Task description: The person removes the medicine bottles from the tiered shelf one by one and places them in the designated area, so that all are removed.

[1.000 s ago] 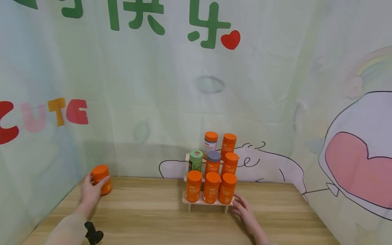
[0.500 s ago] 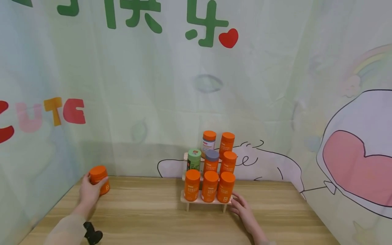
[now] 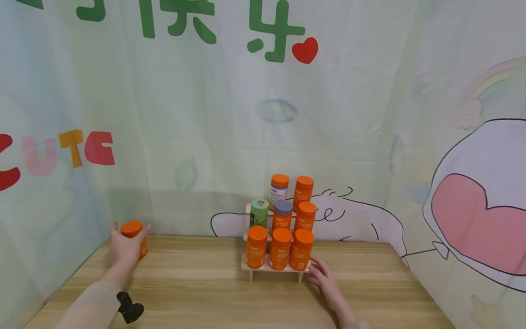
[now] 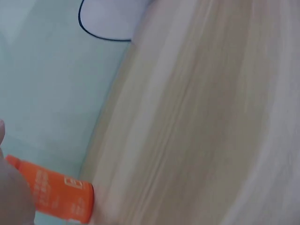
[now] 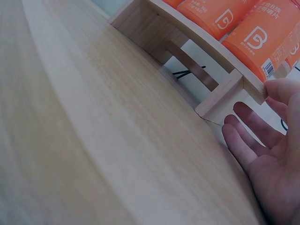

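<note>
An orange pill bottle (image 3: 143,250) stands upright on the left of the table, close to the backdrop. My left hand (image 3: 128,249) is right at it, fingers and thumb spread apart on either side of the cap. In the left wrist view, the same bottle (image 4: 63,194) is partly covered by the hand. A three-tier wooden rack (image 3: 263,268) holds several bottles, mostly orange; a green one (image 3: 259,212) and one with a grey cap (image 3: 282,219) stand on the middle tier. My right hand (image 5: 276,154) touches the lowest tier's right end with a fingertip, its other fingers loose.
Two bottles stand on the rack's top tier, one with a white label (image 3: 278,194). A printed cloth backdrop (image 3: 185,137) rises behind and beside the wooden table (image 3: 197,292). A black strap mount (image 3: 130,308) sits at the left wrist.
My left hand has loosened from the orange bottle; its fingers and thumb are now spread wider. The right hand stays at the rack, and the head view has shifted slightly.
</note>
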`<state>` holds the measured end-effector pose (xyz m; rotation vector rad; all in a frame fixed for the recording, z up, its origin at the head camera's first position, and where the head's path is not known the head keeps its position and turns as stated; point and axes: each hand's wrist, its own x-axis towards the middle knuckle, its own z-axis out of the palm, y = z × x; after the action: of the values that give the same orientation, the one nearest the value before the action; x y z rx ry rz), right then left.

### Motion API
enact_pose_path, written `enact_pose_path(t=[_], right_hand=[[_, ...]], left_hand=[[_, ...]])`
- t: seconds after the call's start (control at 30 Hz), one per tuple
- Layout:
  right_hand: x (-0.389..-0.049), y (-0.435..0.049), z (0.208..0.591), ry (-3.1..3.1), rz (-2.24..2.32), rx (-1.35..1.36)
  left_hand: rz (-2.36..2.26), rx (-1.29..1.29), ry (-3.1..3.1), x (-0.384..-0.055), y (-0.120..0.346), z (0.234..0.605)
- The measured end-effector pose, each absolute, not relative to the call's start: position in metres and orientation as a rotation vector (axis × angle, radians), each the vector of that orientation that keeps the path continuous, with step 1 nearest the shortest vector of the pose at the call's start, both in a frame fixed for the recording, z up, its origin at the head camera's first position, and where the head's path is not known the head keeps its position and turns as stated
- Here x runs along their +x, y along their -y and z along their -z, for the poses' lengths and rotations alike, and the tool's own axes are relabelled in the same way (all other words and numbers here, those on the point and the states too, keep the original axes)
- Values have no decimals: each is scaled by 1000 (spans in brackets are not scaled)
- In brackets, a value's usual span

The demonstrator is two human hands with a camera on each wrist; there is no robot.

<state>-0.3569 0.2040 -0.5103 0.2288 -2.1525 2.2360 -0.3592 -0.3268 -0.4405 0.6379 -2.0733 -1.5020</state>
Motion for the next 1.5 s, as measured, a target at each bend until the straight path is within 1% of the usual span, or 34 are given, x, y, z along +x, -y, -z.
enact_pose_path(t=[0.4,0.77,0.9,1.03,1.2,1.5], right_hand=[[-356,-205,510,2166,-2224,243],[-357,-204,508,2171,-2217,269],[-357,-204,508,2180,-2219,263],[-357,-205,509,2188,-2214,265],[-357,-206,509,2182,-2214,268],[-360,-207,513,2165,-2238,295]], left_hand=[[1368,771,2014,-369,283,400],[1381,775,1983,-371,277,390],[1342,698,1990,-373,274,382],[1350,614,2016,-377,261,370],[1465,482,2014,-386,234,360],[1668,162,1970,-406,183,340]])
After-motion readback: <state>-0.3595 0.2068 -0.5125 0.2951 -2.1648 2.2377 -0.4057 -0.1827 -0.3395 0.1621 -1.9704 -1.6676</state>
